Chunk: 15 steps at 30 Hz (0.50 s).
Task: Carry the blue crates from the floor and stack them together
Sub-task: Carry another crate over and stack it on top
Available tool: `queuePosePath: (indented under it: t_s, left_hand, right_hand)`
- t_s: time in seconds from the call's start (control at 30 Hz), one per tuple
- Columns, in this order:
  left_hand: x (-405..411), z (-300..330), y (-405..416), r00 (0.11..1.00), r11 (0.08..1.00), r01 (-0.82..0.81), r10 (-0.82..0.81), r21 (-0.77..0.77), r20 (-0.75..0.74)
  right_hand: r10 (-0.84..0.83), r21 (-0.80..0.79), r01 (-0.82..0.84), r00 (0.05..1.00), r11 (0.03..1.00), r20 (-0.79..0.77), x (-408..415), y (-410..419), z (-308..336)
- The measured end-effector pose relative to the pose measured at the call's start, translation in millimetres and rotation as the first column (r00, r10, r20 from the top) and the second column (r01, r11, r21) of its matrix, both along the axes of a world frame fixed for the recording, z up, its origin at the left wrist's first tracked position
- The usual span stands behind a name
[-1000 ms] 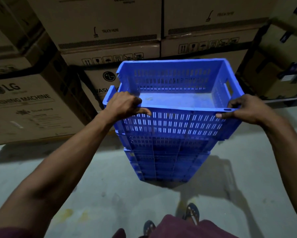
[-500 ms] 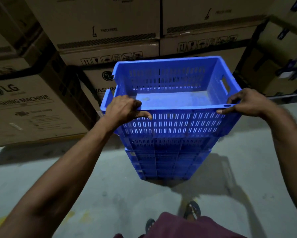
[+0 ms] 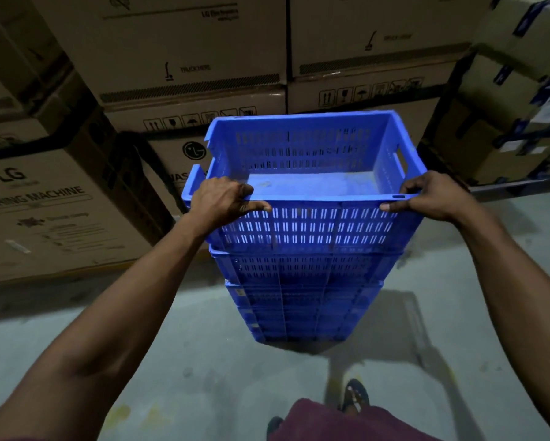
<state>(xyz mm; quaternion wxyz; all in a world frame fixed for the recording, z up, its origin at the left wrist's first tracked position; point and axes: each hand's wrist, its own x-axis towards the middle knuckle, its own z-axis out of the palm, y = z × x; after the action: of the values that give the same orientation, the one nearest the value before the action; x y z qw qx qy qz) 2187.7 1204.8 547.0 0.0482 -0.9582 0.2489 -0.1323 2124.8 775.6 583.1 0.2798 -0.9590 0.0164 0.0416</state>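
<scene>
A blue slotted crate [image 3: 308, 224] sits on top of a stack of blue crates [image 3: 302, 297] that stands on the grey floor in front of me. The top crate is empty inside. My left hand [image 3: 219, 202] grips the near rim at its left corner, fingers curled over the edge and thumb along the outer wall. At the right corner my right hand [image 3: 432, 198] grips the same rim. The top crate lies slightly skewed on the crate under it, whose left corner sticks out past it.
Large cardboard appliance boxes [image 3: 54, 211] are stacked against the wall behind and to the left of the stack. More boxes on a rack [image 3: 515, 122] stand at the right. Grey concrete floor [image 3: 203, 361] lies between me and the crates; my sandalled foot [image 3: 356, 396] shows below.
The top crate has come down onto the stack and sits closer and squarer over the crates below. Both hands have kept their grip on the near rim.
</scene>
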Motion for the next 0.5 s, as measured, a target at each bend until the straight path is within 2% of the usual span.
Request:
queuePosePath:
  t_s: [0.2,0.4,0.5]
  left_hand:
    - [-12,1,-9,1.000,0.999,-0.025,0.025,-0.025,-0.012]
    - [-16,5,-14,0.999,0.999,-0.010,0.009,-0.031,-0.042]
    - [-14,4,-14,1.000,1.000,-0.009,0.008,-0.009,-0.015]
  right_hand:
    - [0.015,-0.010,-0.015,1.000,1.000,0.023,1,-6,-5]
    - [0.047,-0.008,-0.047,0.998,0.999,-0.030,9,-10,0]
    - [0.051,0.010,-0.051,0.998,0.999,0.032,6,-9,-2]
